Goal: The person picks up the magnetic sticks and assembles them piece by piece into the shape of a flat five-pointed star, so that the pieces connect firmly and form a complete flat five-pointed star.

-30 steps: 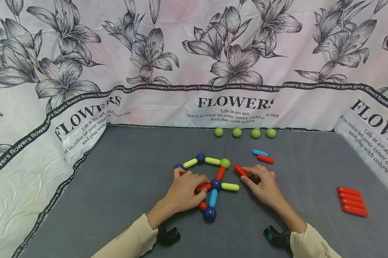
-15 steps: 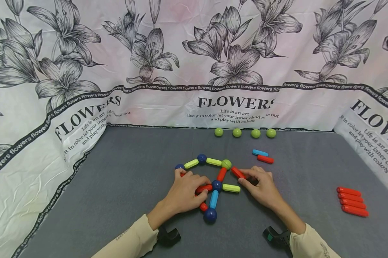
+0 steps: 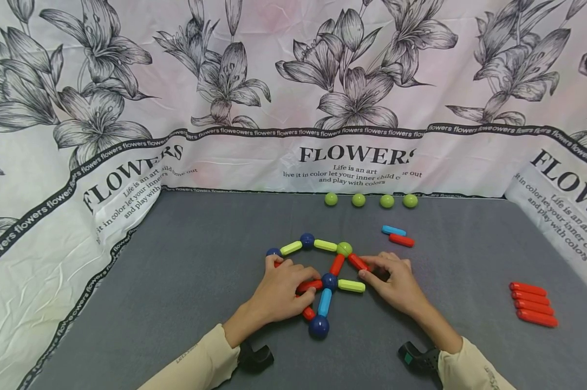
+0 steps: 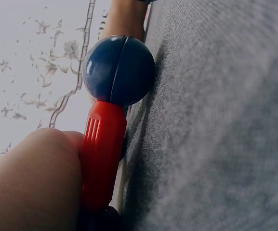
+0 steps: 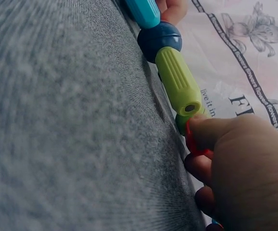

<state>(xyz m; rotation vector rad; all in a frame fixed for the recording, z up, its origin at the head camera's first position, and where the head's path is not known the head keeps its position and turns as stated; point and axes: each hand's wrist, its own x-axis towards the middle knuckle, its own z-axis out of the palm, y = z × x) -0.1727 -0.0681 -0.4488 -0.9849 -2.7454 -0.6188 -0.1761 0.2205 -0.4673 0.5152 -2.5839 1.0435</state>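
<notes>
Right hand (image 3: 391,277) pinched red rod (image 3: 358,261), newly touching green ball (image 3: 344,249): likely 1 connection gained. Left hand (image 3: 282,287) pinched another rod (image 3: 313,285) left of ball.

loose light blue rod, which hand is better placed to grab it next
Right hand, probably: it is nearer the light blue rod, though pinching a red rod; the left hand is farther off, holding the joined pieces.

Hd view fwd/dn, wrist close-ups, shared tbl (image 3: 176,271)
</notes>
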